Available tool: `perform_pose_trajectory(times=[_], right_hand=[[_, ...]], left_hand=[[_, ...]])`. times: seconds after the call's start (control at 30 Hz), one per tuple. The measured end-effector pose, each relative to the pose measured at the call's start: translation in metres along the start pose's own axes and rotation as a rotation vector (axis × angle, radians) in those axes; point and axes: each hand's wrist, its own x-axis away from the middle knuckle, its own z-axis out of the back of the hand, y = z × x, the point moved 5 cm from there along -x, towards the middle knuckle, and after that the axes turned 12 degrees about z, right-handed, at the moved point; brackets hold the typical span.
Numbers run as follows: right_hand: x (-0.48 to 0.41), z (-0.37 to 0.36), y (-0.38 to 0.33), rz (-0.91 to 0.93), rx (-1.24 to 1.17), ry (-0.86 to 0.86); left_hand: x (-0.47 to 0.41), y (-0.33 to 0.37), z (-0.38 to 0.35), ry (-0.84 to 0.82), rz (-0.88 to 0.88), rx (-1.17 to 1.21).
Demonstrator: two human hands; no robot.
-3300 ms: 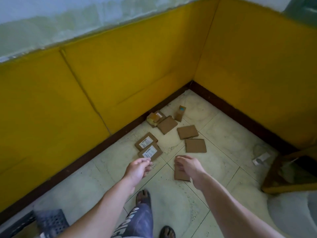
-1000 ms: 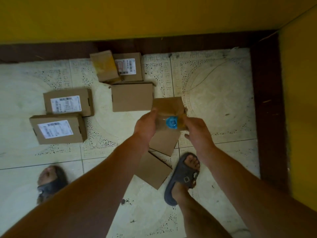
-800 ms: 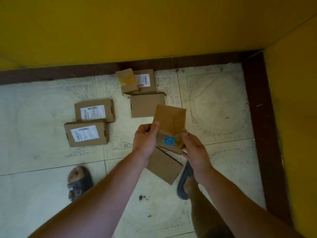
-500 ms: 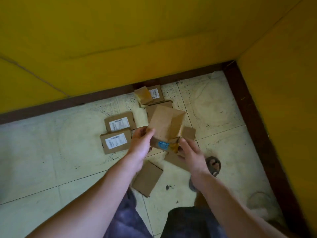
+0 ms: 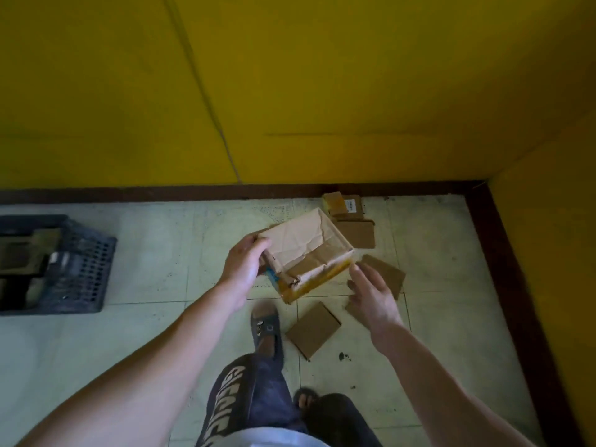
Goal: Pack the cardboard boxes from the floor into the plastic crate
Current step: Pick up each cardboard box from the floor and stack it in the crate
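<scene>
My left hand [image 5: 245, 266] grips the left end of a creased cardboard box [image 5: 301, 243] with yellow tape and a blue sticker, held above the floor. Just right of that box my right hand [image 5: 371, 293] hovers with fingers spread, apart from it. Several more cardboard boxes lie on the tiles: one flat box [image 5: 312, 329] by my foot, one [image 5: 385, 275] partly behind my right hand, one [image 5: 359, 234] beyond the held box, and a labelled one [image 5: 350, 205] at the skirting. The dark plastic crate [image 5: 80, 269] stands at the far left with boxes inside.
Yellow walls meet in a corner at the right, with a dark skirting [image 5: 161, 193] along the floor. My sandalled foot [image 5: 265, 327] and dark trousers [image 5: 245, 398] are below the held box. Pale tiled floor [image 5: 154, 253] lies between the crate and the boxes.
The view has swung left, bringing the crate into sight. My right hand has come off the box and opened. My left hand still carries the box, now turned and moved leftward.
</scene>
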Motion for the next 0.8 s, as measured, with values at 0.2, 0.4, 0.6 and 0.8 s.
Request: perform_pose_trajectory(times=[0.2, 0.4, 0.6, 0.8], right_hand=[[0.060, -0.052, -0.016, 0.071, 0.008, -0.263], [0.115, -0.136, -0.032, 0.077, 0.042, -0.378], [0.158, -0.271, -0.044, 0.132, 0.098, -0.375], [0.219, -0.429, -0.028, 0.080, 0.043, -0.372]], left_hand=[[0.087, -0.036, 0.072, 0.031, -0.030, 0.131], [0.136, -0.057, 0.168, 0.174, -0.133, 0.227], [0.163, -0.113, 0.287, 0.342, -0.046, 0.361], [0.186, -0.169, 0.423, 0.244, -0.117, 0.483]])
